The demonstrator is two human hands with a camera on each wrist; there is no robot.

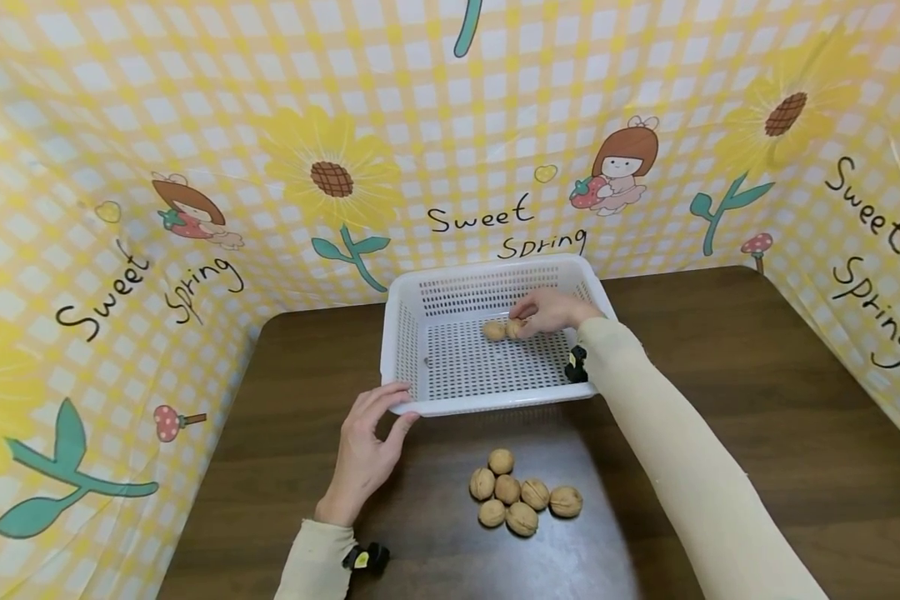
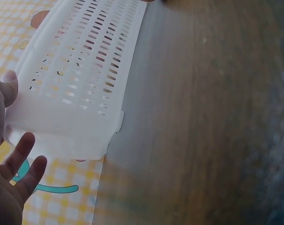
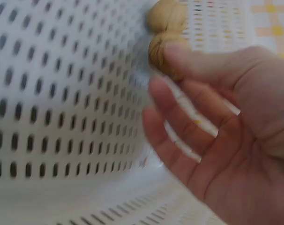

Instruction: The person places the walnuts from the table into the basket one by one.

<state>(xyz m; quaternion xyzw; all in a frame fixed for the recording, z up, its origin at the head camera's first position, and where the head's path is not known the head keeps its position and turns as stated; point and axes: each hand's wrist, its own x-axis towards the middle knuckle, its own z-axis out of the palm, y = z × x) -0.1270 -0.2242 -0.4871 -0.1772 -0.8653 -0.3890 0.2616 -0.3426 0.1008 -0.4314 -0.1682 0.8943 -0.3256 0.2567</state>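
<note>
A white plastic basket (image 1: 487, 406) with slotted walls stands toward the back of the table. At its near left corner my left hand (image 1: 367, 454) grips the rim, fingers over the edge and thumb on the front; the left wrist view shows the thumb (image 2: 10, 89) against the basket's wall. Inside the basket my right hand (image 1: 551, 312) pinches a walnut (image 3: 158, 56) between thumb and fingers, low over the slotted bottom. Right beside it lies a second walnut (image 1: 493, 331). The index finger is mostly hidden behind the held walnut in the right wrist view.
Several walnuts (image 1: 507, 490) lie in a loose cluster on the dark wooden table (image 1: 300, 367), in front of the basket and between the forearms. A yellow checked cloth (image 1: 435, 125) with printed flowers hangs behind and along both sides, close behind the basket.
</note>
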